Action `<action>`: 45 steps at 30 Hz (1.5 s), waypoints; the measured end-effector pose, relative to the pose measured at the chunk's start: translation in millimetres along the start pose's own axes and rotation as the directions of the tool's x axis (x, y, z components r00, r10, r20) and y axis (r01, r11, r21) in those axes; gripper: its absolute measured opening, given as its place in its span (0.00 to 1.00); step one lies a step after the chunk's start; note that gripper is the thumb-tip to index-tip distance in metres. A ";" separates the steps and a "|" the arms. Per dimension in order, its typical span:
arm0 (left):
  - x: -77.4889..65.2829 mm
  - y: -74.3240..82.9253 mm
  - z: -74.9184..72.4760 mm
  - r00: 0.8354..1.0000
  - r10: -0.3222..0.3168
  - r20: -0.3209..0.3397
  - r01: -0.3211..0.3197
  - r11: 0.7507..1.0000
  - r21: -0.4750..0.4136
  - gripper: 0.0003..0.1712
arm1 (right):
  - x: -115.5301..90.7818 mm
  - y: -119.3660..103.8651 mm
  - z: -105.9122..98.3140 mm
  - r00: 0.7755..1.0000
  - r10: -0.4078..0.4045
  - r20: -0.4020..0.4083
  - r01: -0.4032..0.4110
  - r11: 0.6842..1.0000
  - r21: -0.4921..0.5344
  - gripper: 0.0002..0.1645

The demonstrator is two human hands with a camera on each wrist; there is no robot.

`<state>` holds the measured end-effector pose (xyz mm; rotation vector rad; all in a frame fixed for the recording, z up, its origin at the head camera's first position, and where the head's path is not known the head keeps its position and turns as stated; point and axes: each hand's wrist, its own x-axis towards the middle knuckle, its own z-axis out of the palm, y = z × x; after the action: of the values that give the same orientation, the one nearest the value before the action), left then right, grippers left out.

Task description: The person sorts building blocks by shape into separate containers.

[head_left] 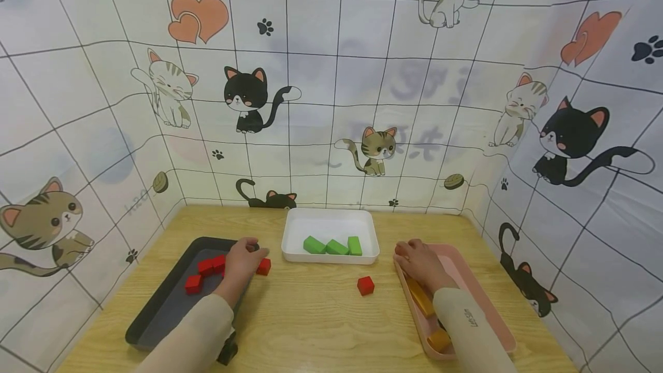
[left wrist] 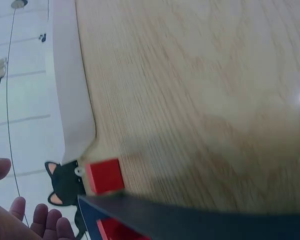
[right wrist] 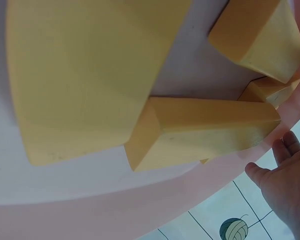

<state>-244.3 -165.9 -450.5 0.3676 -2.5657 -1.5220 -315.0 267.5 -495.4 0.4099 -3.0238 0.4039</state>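
My left hand hovers over the right edge of the dark grey tray, its fingers loosely bent around nothing. Several red cubes lie in that tray. Just outside its rim, close to my left fingertips, sits another red cube on the table. My right hand is above the far left corner of the pink tray. Its fingers look relaxed in the right wrist view, with no object visible in them. Yellow-orange blocks lie in the pink tray, partly hidden by my right arm in the head view.
A white tray with green blocks stands at the back middle. One red cube lies on the wooden table between the side trays. A cat-patterned curtain encloses the table's back and sides.
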 end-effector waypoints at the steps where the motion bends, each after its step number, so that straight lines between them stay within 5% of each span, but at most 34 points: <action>1: 0.3 1.1 3.9 1.000 -0.001 0.004 0.001 1.000 -0.005 0.27 | -0.3 0.0 -0.2 1.000 -0.007 -0.005 0.007 1.000 0.002 0.29; 7: -3.2 10.0 27.7 0.999 -0.018 0.032 0.019 0.999 -0.037 0.28 | -0.4 -1.0 -1.6 1.000 0.023 0.016 -0.023 1.000 0.005 0.29; 19: -15.3 26.6 73.4 0.991 0.064 0.114 -0.062 0.998 -0.027 0.27 | -1.1 -4.1 -4.6 0.997 0.061 0.038 -0.061 0.998 0.007 0.30; 45: -38.5 41.7 144.5 0.942 0.159 0.296 -0.142 0.987 -0.078 0.30 | -0.2 -1.4 0.3 0.998 0.058 0.031 -0.058 0.998 0.008 0.31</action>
<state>-247.7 -14.2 -483.0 -0.0758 -2.6891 -1.7029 -314.4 266.2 -495.3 0.3330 -3.0704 0.4184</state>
